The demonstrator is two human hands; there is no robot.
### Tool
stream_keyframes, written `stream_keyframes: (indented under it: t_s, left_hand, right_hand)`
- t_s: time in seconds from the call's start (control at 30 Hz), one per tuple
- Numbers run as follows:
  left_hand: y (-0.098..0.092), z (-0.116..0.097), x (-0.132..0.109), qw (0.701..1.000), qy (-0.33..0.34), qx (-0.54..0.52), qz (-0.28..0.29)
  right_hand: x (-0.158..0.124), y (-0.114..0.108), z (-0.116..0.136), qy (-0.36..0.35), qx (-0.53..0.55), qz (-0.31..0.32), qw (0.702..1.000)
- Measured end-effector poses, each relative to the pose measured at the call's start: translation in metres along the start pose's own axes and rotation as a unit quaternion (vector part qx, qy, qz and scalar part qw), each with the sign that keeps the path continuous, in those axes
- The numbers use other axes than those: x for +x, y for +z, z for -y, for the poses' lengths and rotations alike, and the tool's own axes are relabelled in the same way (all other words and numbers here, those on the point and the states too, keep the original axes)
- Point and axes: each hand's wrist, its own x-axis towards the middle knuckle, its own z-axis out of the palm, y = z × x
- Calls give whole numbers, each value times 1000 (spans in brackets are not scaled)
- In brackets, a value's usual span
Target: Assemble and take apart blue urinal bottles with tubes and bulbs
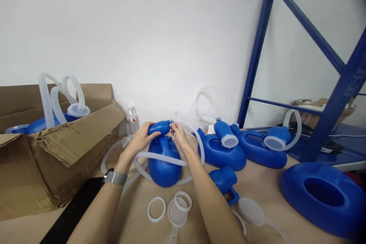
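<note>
My left hand [142,136] is wrapped around a blue funnel cup [159,128] with a narrow neck pointing right. At that neck, my right hand [179,135] has its fingers pinched together; what lies between them is too small to make out. Just below both hands stands a blue plastic bottle [163,173] with a handle. A translucent hose [162,157] crosses in front of the bottle and curls around it. Nearer to me lie a white ring [156,220], a second white ring [190,202] and a translucent strap cap [177,216] partly beneath it.
An open cardboard box [25,183] with hoses and blue parts fills the left. Behind stands a water bottle [131,120]. Rightward lie blue bottles [228,158], a blue cup [223,180], a large blue bottle [323,213] and a blue metal rack [259,42].
</note>
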Motion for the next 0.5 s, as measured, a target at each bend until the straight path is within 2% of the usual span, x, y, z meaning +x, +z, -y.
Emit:
stream_keyframes:
  t_s: [0.3,0.5]
  left_hand:
    - [-1,-1,0,1000,-9,-1,8]
    - [1,1,0,1000,-6,26,6]
  right_hand:
    - [1,1,-8,26,35,3,999]
    - [5,2,-2,59,35,-8,998]
